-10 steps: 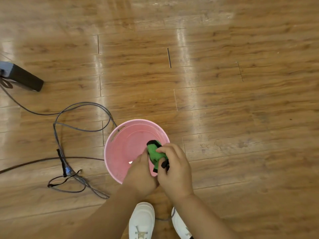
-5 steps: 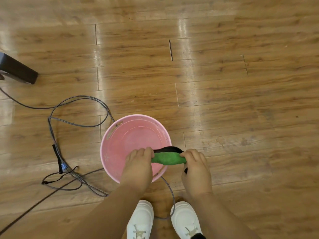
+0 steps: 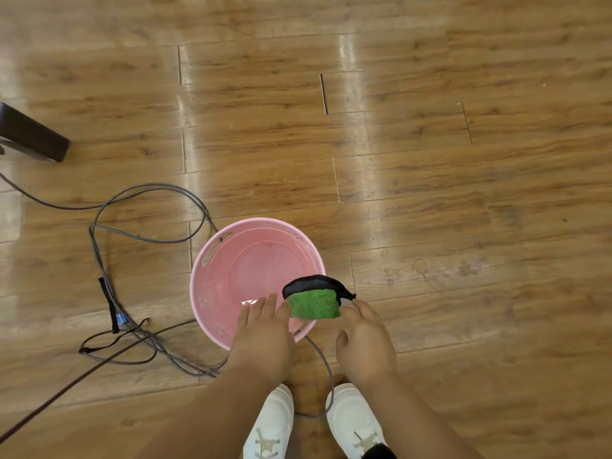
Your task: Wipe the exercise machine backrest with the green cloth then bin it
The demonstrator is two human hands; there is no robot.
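The green cloth [image 3: 314, 304], with a black edge along its top, hangs over the near right rim of the pink bin [image 3: 212, 260]. My left hand [image 3: 265, 336] is at the cloth's left edge with its fingers stretched out flat over the bin. My right hand [image 3: 366, 342] is at the cloth's right edge, just outside the rim. Its fingertips reach the black corner and its thumb is held away from the cloth. No finger is curled around the cloth. The inside of the bin looks bare. The exercise machine backrest is out of view.
The bin stands on a wooden floor. Dark cables [image 3: 109, 286] loop on the floor left of the bin, and one runs under its near side between my white shoes [image 3: 273, 422]. A dark foot of some equipment [image 3: 33, 137] juts in at the far left.
Both hands held the bunched cloth together over the bin, then pulled apart and stretched it. Now the fingers have straightened and loosened at its two edges.
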